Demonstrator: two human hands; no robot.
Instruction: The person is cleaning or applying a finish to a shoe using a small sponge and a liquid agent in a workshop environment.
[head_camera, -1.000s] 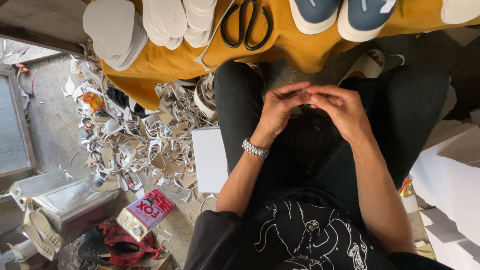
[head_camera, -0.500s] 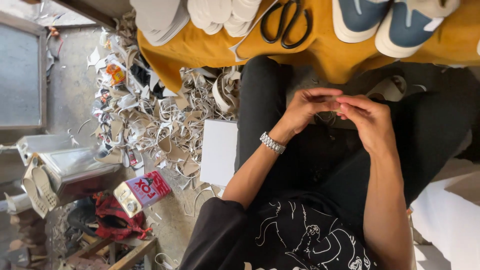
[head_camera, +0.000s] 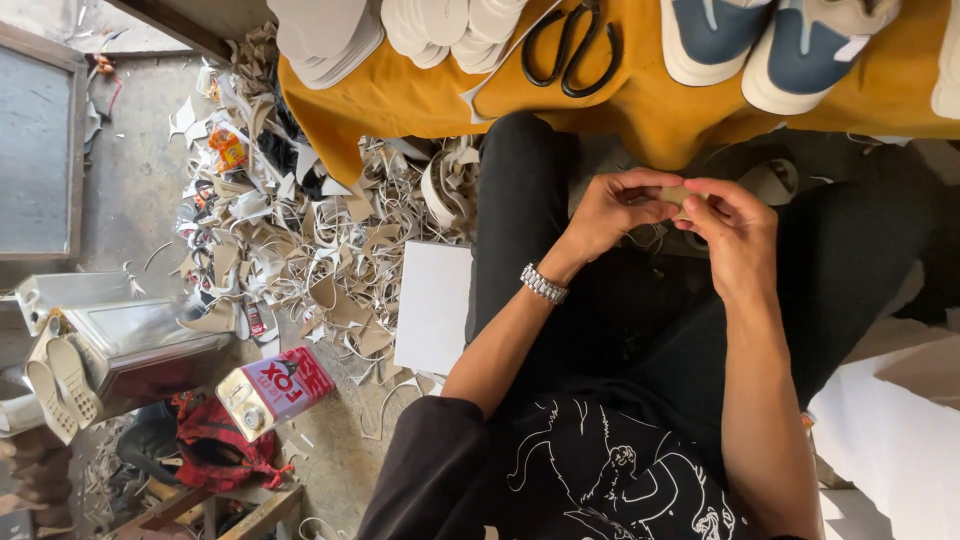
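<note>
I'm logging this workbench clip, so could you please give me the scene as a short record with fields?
Setting: a seated person in black trousers, the camera looking down over the lap.
Left hand: pinches a small tan piece; a metal watch on its wrist.
Right hand: fingertips on the same piece.
Table: orange cloth with black scissors, stacked white soles and two blue-and-white shoes.
Floor: a heap of pale scraps, a white sheet, a red-and-white can.

Left hand (head_camera: 618, 208) and right hand (head_camera: 735, 225) meet fingertip to fingertip above the lap, forearms angled inward.
</note>
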